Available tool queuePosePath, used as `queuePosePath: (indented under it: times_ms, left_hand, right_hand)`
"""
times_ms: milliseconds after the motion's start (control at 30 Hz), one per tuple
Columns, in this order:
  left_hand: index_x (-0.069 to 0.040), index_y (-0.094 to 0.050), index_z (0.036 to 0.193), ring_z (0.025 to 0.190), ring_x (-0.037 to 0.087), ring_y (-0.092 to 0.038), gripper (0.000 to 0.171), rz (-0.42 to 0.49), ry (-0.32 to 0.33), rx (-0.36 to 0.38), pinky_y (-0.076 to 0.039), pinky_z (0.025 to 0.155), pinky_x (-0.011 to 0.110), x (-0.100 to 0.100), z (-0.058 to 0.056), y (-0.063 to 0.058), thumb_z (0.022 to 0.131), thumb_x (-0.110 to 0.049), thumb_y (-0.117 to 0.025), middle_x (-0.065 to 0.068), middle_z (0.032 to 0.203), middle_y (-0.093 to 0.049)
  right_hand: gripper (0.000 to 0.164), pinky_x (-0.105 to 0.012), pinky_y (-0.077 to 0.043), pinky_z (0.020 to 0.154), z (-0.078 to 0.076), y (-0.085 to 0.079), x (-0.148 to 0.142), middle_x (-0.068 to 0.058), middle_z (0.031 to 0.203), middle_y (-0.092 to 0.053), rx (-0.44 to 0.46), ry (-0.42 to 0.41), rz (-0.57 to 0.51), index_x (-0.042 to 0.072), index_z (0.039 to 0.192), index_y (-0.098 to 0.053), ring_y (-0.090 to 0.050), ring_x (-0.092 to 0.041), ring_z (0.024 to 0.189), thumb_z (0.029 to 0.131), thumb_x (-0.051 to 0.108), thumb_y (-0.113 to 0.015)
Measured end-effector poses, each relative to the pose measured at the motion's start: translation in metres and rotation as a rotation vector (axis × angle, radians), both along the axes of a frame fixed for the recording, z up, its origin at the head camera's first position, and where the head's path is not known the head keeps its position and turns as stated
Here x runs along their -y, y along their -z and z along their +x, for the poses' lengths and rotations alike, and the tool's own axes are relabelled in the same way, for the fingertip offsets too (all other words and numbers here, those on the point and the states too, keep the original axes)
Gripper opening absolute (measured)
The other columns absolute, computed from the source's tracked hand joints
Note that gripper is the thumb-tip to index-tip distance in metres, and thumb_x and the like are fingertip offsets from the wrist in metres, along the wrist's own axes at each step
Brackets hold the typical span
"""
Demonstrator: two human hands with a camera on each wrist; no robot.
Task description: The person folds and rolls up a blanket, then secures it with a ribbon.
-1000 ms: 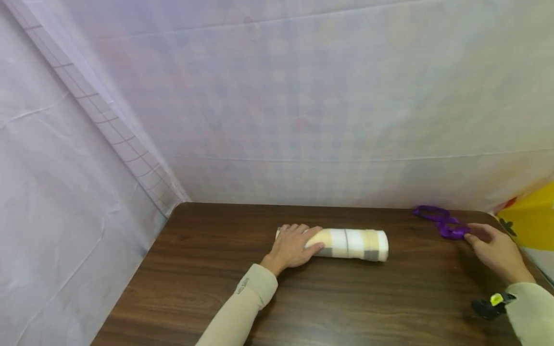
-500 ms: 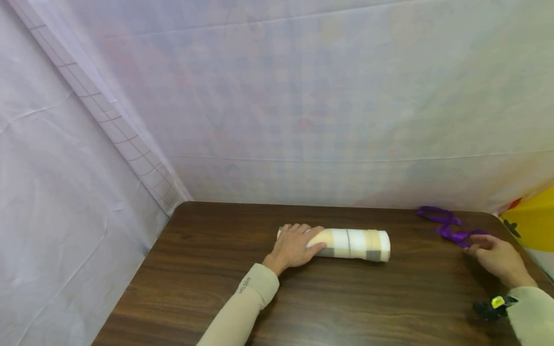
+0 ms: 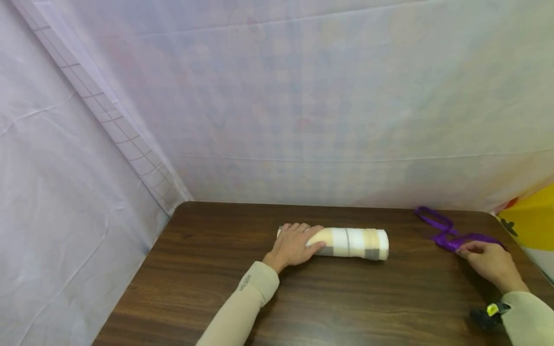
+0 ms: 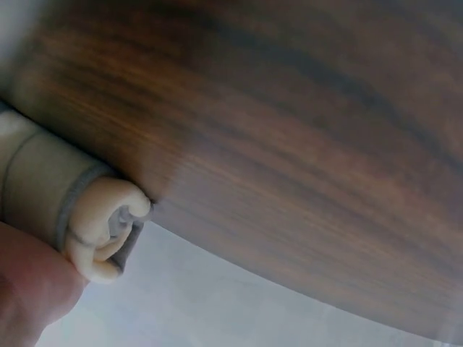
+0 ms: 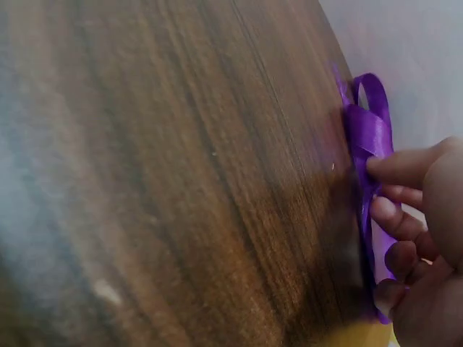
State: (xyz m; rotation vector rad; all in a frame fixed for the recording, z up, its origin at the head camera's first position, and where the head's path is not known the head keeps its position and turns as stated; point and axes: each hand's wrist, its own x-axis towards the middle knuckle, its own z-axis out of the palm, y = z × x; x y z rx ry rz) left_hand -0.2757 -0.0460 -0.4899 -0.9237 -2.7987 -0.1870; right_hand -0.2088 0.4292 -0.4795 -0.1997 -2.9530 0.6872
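A rolled-up plaid cloth (image 3: 352,242) in white, pale yellow and grey lies lengthwise across the table. My left hand (image 3: 294,245) holds its left part from above, fingers over the top and thumb along the near side. The left wrist view shows the spiral end of the cloth roll (image 4: 101,231) beside part of the hand (image 4: 36,282). To the right, a purple ribbon (image 3: 441,240) lies looped and twisted near the back right corner. My right hand (image 3: 493,264) pinches it between thumb and fingertips, and ribbon (image 5: 369,134) shows around the fingertips in the right wrist view.
The dark wood-grain table (image 3: 195,269) ends at a pale sheet (image 3: 303,120) hanging behind it. Another white sheet (image 3: 56,216) hangs on the left. A yellow printed cloth (image 3: 534,221) hangs beyond the right edge. A dark strap with a yellow piece (image 3: 492,310) hangs at the right wrist.
My right hand has moved slightly left and nearer the front, drawing the purple ribbon along, and the ribbon's loops have shifted and stretched out. The left hand and the cloth roll stay put.
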Motion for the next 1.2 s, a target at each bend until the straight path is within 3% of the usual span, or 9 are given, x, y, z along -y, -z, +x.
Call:
queuePosePath:
  times_ms: [233, 367, 467, 567, 700, 833, 967, 1067, 1200]
  left_hand:
    - [-0.034, -0.034, 0.143, 0.116, 0.018, -0.051, 0.059, 0.001, 0.010, 0.028, -0.038, 0.096, 0.042, 0.001, 0.000, -0.004, 0.093, -0.064, -0.023, -0.004, 0.131, -0.052]
    - [-0.032, -0.033, 0.144, 0.119, 0.019, -0.049, 0.060, -0.011, 0.013, 0.038, -0.037, 0.098, 0.043, 0.002, 0.000, -0.007, 0.094, -0.063, -0.024, -0.003, 0.134, -0.050]
    - [-0.031, -0.032, 0.144, 0.121, 0.020, -0.048, 0.060, -0.019, 0.020, 0.033, -0.036, 0.099, 0.045, 0.001, 0.000, -0.010, 0.094, -0.063, -0.024, -0.002, 0.135, -0.050]
    - [-0.031, -0.031, 0.145, 0.123, 0.020, -0.047, 0.061, -0.034, 0.015, 0.035, -0.034, 0.101, 0.047, 0.000, 0.000, -0.012, 0.094, -0.063, -0.023, -0.002, 0.136, -0.049]
    - [-0.033, -0.028, 0.146, 0.124, 0.020, -0.045, 0.063, -0.059, -0.009, 0.031, -0.030, 0.102, 0.050, -0.002, 0.001, -0.015, 0.092, -0.066, -0.020, -0.002, 0.136, -0.048]
    - [-0.034, -0.026, 0.146, 0.124, 0.020, -0.045, 0.067, -0.084, -0.024, 0.007, -0.029, 0.102, 0.053, -0.003, 0.001, -0.015, 0.090, -0.069, -0.018, -0.001, 0.137, -0.048]
    - [-0.033, -0.026, 0.146, 0.126, 0.021, -0.043, 0.070, -0.096, -0.028, -0.007, -0.027, 0.104, 0.056, -0.003, 0.002, -0.016, 0.088, -0.072, -0.017, 0.000, 0.138, -0.046]
    - [-0.032, -0.025, 0.147, 0.127, 0.021, -0.041, 0.071, -0.082, -0.022, -0.016, -0.025, 0.105, 0.057, -0.004, 0.004, -0.019, 0.088, -0.072, -0.019, 0.000, 0.139, -0.045]
    - [-0.029, -0.027, 0.146, 0.127, 0.021, -0.040, 0.068, 0.003, 0.026, -0.018, -0.028, 0.104, 0.054, -0.008, 0.009, -0.027, 0.090, -0.068, -0.027, 0.001, 0.138, -0.045]
  right_hand:
    - [0.036, -0.044, -0.039, 0.067, 0.009, -0.007, 0.018, -0.028, 0.107, -0.062, -0.083, -0.054, -0.056, 0.007, 0.093, -0.069, -0.058, -0.039, 0.089, 0.092, 0.040, -0.055]
    - [0.030, -0.032, -0.037, 0.066, 0.014, -0.019, 0.028, -0.015, 0.102, -0.067, -0.125, -0.089, -0.093, 0.011, 0.094, -0.069, -0.055, -0.002, 0.082, 0.093, 0.038, -0.056]
    - [0.025, -0.024, -0.037, 0.063, 0.021, -0.029, 0.034, 0.004, 0.092, -0.068, -0.164, -0.128, -0.138, 0.011, 0.095, -0.067, -0.047, 0.013, 0.074, 0.093, 0.034, -0.057]
    - [0.021, -0.023, -0.042, 0.056, 0.028, -0.040, 0.044, 0.006, 0.079, -0.067, -0.199, -0.215, -0.250, 0.005, 0.096, -0.063, -0.056, 0.001, 0.067, 0.095, 0.024, -0.055]
    - [0.013, -0.031, -0.041, 0.045, 0.036, -0.055, 0.061, -0.008, 0.069, -0.062, -0.232, -0.352, -0.423, -0.002, 0.097, -0.057, -0.057, -0.016, 0.057, 0.096, 0.009, -0.051]
    - [0.009, -0.035, -0.033, 0.040, 0.043, -0.072, 0.076, -0.007, 0.068, -0.062, -0.262, -0.469, -0.539, -0.002, 0.098, -0.055, -0.050, -0.018, 0.050, 0.095, -0.002, -0.047]
    - [0.014, -0.035, -0.030, 0.038, 0.050, -0.088, 0.091, -0.004, 0.073, -0.065, -0.228, -0.586, -0.685, -0.002, 0.099, -0.055, -0.048, -0.016, 0.049, 0.095, -0.007, -0.043]
    - [0.015, -0.035, -0.030, 0.038, 0.055, -0.097, 0.103, -0.003, 0.074, -0.064, -0.200, -0.641, -0.711, -0.002, 0.099, -0.054, -0.046, -0.017, 0.049, 0.095, -0.008, -0.042]
    - [0.014, -0.034, -0.031, 0.038, 0.059, -0.103, 0.119, -0.006, 0.074, -0.060, -0.159, -0.708, -0.700, -0.004, 0.100, -0.052, -0.042, -0.022, 0.050, 0.095, -0.009, -0.041]
